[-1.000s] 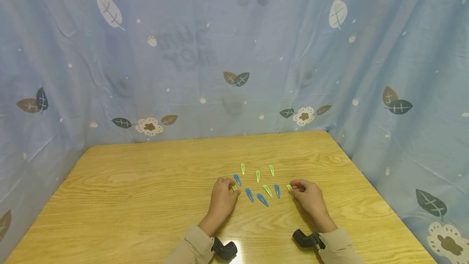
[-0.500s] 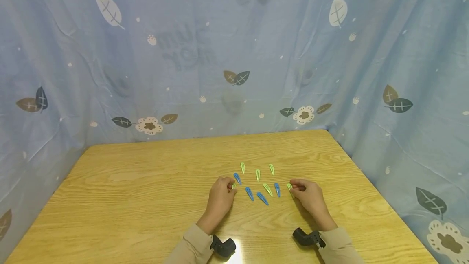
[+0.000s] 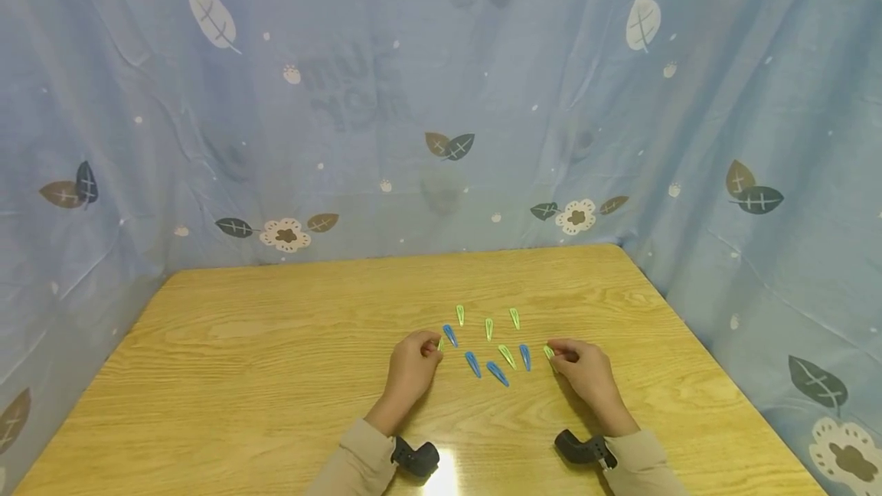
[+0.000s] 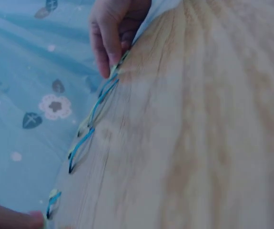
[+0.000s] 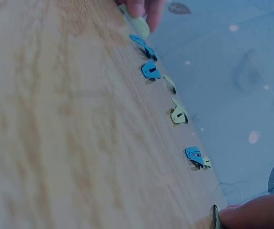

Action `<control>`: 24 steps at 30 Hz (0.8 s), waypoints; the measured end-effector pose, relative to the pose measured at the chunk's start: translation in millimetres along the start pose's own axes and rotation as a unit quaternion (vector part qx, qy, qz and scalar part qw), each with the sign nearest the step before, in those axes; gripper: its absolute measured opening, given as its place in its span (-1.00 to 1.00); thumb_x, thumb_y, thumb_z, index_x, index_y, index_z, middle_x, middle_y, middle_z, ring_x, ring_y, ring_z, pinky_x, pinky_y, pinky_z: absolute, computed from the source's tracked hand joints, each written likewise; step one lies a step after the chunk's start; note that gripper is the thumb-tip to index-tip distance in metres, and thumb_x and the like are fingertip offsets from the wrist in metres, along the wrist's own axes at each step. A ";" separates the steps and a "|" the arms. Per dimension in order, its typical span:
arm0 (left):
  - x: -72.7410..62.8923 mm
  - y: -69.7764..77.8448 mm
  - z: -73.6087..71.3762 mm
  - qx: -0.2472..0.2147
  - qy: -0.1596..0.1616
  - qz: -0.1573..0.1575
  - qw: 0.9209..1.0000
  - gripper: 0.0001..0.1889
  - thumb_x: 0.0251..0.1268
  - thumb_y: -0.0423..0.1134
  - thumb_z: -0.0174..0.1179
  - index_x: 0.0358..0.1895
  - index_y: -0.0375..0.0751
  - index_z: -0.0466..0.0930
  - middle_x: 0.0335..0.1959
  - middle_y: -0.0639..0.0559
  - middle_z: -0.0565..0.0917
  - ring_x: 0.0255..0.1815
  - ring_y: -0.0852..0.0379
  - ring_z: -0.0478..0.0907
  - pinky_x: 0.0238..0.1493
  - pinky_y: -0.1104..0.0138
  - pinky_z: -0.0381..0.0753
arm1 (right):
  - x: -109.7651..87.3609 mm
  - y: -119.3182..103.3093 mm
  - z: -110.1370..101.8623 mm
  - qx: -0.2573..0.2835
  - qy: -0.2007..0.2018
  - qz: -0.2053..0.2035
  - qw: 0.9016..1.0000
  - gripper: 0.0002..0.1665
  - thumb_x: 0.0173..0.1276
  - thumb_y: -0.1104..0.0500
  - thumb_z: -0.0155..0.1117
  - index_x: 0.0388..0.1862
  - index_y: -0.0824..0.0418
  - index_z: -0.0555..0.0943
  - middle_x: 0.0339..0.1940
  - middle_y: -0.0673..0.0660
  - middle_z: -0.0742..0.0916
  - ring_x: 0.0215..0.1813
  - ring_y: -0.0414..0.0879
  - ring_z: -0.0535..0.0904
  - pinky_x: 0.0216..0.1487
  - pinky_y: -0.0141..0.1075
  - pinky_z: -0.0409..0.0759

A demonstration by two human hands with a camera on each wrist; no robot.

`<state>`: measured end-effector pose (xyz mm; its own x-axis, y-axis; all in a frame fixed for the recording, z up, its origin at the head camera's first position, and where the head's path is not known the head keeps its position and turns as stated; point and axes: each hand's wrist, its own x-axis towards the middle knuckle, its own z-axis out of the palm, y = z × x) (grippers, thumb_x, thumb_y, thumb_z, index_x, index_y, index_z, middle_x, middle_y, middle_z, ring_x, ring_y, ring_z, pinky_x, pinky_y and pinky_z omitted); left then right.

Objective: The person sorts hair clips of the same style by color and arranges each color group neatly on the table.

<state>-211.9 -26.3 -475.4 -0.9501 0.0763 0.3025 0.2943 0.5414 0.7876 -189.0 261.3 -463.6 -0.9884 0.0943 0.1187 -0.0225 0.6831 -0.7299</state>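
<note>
My left hand (image 3: 412, 367) pinches a green snap hair clip (image 3: 441, 344) between thumb and fingers at the left end of a loose group of clips. At the right end, my right hand (image 3: 587, 375) grips another green hair clip (image 3: 549, 353), its thumb against the clip's edge in the right wrist view. Between the hands lie several blue hair clips, one of them (image 3: 472, 364) near the left hand and another (image 3: 526, 357) nearer the right. A green clip (image 3: 507, 357) lies among them, and more, such as one green clip (image 3: 489, 329), lie farther back.
The wooden table (image 3: 276, 373) carries all the clips. A blue patterned curtain (image 3: 386, 98) hangs behind the table and along its sides. Black curved camera mounts sit on both wrists, one mount (image 3: 416, 458) at the left sleeve and one mount (image 3: 580, 448) at the right.
My left hand has drawn slightly left with its green hair clip, away from the blue ones. My right hand stays in place, gripping its clip. The loose clips have not moved.
</note>
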 end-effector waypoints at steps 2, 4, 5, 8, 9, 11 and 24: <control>0.3 -2.8 -3.0 -0.033 -0.013 -0.011 0.999 -0.77 0.14 -0.48 0.28 -0.11 -0.40 0.65 -0.41 0.02 0.62 -0.36 0.15 0.53 -0.33 0.38 0.54 | -0.4 0.0 0.0 -0.004 0.000 0.000 1.000 -0.70 0.27 0.36 0.29 -0.01 0.37 0.66 -0.18 0.21 0.73 -0.15 0.03 0.63 -0.17 -0.17 0.59; 0.9 -6.6 -6.2 -0.067 -0.027 -0.024 0.997 -0.75 0.19 -0.45 0.25 -0.05 -0.38 0.64 -0.38 0.02 0.61 -0.33 0.14 0.52 -0.30 0.39 0.53 | -0.5 0.1 0.2 -0.008 0.002 -0.001 1.000 -0.71 0.26 0.35 0.29 -0.02 0.36 0.67 -0.18 0.21 0.73 -0.16 0.03 0.64 -0.16 -0.14 0.59; 1.2 -8.2 -8.1 -0.083 -0.034 -0.028 0.996 -0.75 0.22 -0.45 0.24 -0.02 -0.37 0.63 -0.37 0.01 0.60 -0.32 0.13 0.50 -0.29 0.39 0.52 | -0.4 0.2 0.2 -0.008 0.003 -0.001 1.000 -0.71 0.26 0.35 0.29 -0.02 0.36 0.67 -0.18 0.21 0.73 -0.16 0.03 0.64 -0.16 -0.13 0.59; 1.8 -13.1 -14.8 -0.127 -0.046 -0.045 0.990 -0.73 0.25 -0.43 0.22 0.01 -0.35 0.61 -0.35 -0.01 0.59 -0.31 0.13 0.46 -0.28 0.41 0.49 | 0.3 0.8 0.2 -0.011 0.005 -0.003 1.000 -0.71 0.25 0.34 0.30 -0.03 0.36 0.68 -0.18 0.22 0.74 -0.16 0.03 0.64 -0.16 -0.13 0.59; 1.8 -14.3 -17.6 -0.142 -0.048 -0.051 0.987 -0.73 0.25 -0.43 0.22 0.02 -0.35 0.61 -0.34 -0.02 0.58 -0.31 0.13 0.45 -0.29 0.41 0.48 | 0.7 1.0 0.0 -0.010 0.006 -0.004 1.000 -0.71 0.25 0.34 0.30 -0.03 0.36 0.68 -0.18 0.22 0.74 -0.16 0.03 0.64 -0.16 -0.14 0.59; 0.9 -17.2 -24.3 -0.162 -0.048 -0.063 0.984 -0.73 0.26 -0.43 0.21 0.03 -0.35 0.60 -0.34 -0.04 0.57 -0.32 0.13 0.44 -0.32 0.43 0.48 | 1.1 1.7 0.2 -0.009 0.004 -0.003 1.000 -0.71 0.25 0.34 0.29 -0.03 0.35 0.67 -0.16 0.22 0.73 -0.15 0.03 0.64 -0.17 -0.16 0.60; -7.7 -41.8 -72.1 -0.187 0.008 -0.124 0.974 -0.70 0.30 -0.44 0.18 0.09 -0.33 0.52 -0.25 -0.10 0.52 -0.32 0.14 0.46 -0.35 0.46 0.47 | 1.6 2.2 0.5 -0.008 -0.004 0.000 1.000 -0.71 0.27 0.34 0.28 -0.02 0.34 0.67 -0.18 0.20 0.73 -0.15 0.01 0.63 -0.17 -0.23 0.58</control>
<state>-209.5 -109.8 -471.9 -0.9960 -0.0324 0.0838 0.0758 0.1975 0.9774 -190.7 262.6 -465.3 -0.9896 0.0892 0.1126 -0.0191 0.6952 -0.7186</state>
